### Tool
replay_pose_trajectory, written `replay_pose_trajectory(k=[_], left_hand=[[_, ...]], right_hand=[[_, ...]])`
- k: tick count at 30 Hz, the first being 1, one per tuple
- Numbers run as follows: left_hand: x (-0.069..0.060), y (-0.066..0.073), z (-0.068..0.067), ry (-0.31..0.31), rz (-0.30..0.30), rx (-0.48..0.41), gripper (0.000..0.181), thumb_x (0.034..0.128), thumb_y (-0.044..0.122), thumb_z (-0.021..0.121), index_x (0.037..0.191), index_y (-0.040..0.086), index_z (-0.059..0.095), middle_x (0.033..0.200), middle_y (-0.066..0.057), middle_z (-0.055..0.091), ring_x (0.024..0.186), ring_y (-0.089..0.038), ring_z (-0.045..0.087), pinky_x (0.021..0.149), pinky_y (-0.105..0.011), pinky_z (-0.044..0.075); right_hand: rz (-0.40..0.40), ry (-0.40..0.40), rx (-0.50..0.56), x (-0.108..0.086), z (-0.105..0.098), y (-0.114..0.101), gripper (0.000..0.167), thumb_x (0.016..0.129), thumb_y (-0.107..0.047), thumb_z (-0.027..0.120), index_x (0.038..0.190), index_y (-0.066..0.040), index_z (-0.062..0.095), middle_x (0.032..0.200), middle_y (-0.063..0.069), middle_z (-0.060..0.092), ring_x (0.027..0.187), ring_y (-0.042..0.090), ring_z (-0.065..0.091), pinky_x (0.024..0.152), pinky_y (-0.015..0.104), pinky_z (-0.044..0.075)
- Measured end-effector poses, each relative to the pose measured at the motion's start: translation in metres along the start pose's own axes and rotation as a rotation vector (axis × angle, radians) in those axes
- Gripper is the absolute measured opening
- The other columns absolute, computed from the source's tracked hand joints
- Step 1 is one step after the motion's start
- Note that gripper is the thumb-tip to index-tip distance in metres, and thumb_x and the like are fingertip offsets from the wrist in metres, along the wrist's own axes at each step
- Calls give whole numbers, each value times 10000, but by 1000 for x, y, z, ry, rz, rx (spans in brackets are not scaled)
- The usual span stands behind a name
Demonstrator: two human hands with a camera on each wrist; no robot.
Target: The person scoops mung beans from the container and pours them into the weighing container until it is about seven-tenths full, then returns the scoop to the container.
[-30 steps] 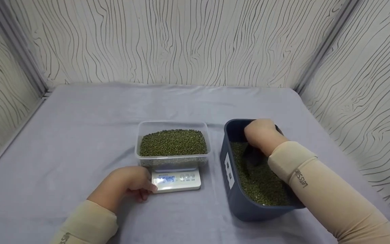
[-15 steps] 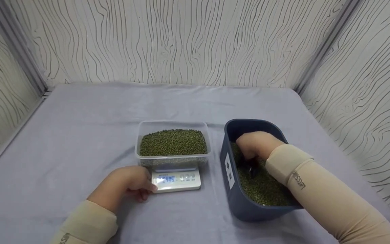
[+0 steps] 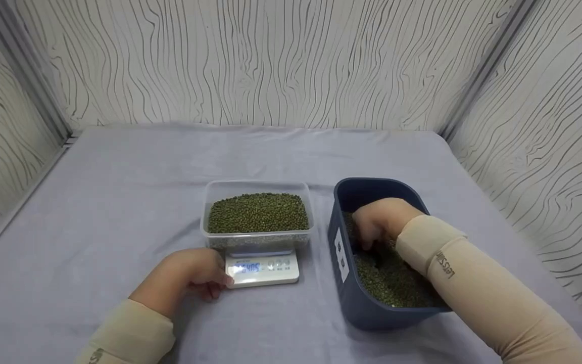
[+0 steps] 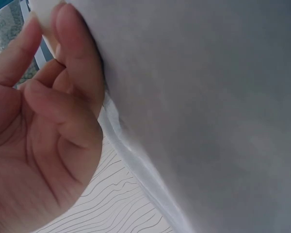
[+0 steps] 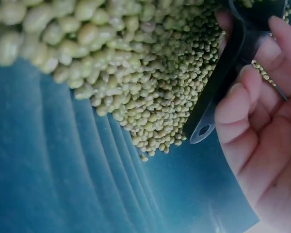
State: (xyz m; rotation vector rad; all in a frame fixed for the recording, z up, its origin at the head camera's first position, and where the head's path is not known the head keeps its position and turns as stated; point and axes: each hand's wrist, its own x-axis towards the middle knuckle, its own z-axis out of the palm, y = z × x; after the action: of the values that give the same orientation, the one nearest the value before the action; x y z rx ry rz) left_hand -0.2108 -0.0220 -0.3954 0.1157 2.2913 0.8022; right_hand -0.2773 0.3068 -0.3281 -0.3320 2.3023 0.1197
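My left hand pinches the near left corner of a white kitchen scale between thumb and fingers. The left wrist view shows those fingertips on the scale's pale edge. On the scale stands a clear plastic container, well filled with green mung beans. Down inside a dark blue bin, my right hand grips the handle of a black scoop. More mung beans lie around the scoop in the bin. Most of the scoop is hidden in the head view.
A pale lilac cloth covers the table. Wood-grain patterned panels stand at the back and both sides. The bin's tall left wall, with a white label, is just right of the scale.
My right hand has moved toward me and slightly left inside the bin, sinking lower with the scoop among the beans. My left hand, the scale and the clear container have stayed put.
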Motion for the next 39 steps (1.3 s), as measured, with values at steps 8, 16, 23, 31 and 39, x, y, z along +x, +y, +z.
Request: replay_pose_trajectory(k=[8, 16, 23, 31, 39], left_hand=[[1, -2, 3, 18, 0, -9, 181, 815, 194, 678, 736, 50, 602, 606, -35, 622, 526, -116, 591, 488, -208, 433], [0, -1, 4, 35, 5, 5, 180, 813, 192, 679, 732, 50, 603, 599, -31, 618, 523, -114, 584, 491, -207, 422], [1, -1, 2, 23, -14, -15, 187, 820, 196, 675, 728, 44, 616, 595, -33, 619, 513, -110, 568, 466, -202, 392], [1, 0, 1, 3, -5, 1, 202, 833, 197, 660, 712, 40, 625, 570, -18, 604, 504, -96, 561, 466, -191, 372], [2, -1, 2, 8, 12, -12, 192, 821, 189, 672, 719, 35, 620, 573, -26, 606, 511, -108, 576, 515, -219, 441]], right_hand=[[-19, -27, 14, 0, 2, -4, 30, 774, -127, 701, 774, -124, 672, 698, 20, 620, 578, 142, 550, 523, 269, 462], [-54, -68, 12, -4, -3, -1, 40, 778, -107, 667, 744, -121, 682, 711, -4, 629, 587, 132, 556, 567, 278, 479], [-158, -85, 45, -11, -14, 9, 112, 769, -22, 599, 755, -103, 676, 713, -39, 605, 556, 108, 523, 573, 275, 484], [-198, -76, 104, -24, -22, 20, 234, 756, 18, 566, 584, -138, 537, 559, -48, 501, 496, 104, 466, 499, 239, 426], [-214, -24, 134, -41, -36, 25, 247, 748, -13, 605, 576, -144, 487, 539, -76, 450, 480, 85, 458, 509, 264, 453]])
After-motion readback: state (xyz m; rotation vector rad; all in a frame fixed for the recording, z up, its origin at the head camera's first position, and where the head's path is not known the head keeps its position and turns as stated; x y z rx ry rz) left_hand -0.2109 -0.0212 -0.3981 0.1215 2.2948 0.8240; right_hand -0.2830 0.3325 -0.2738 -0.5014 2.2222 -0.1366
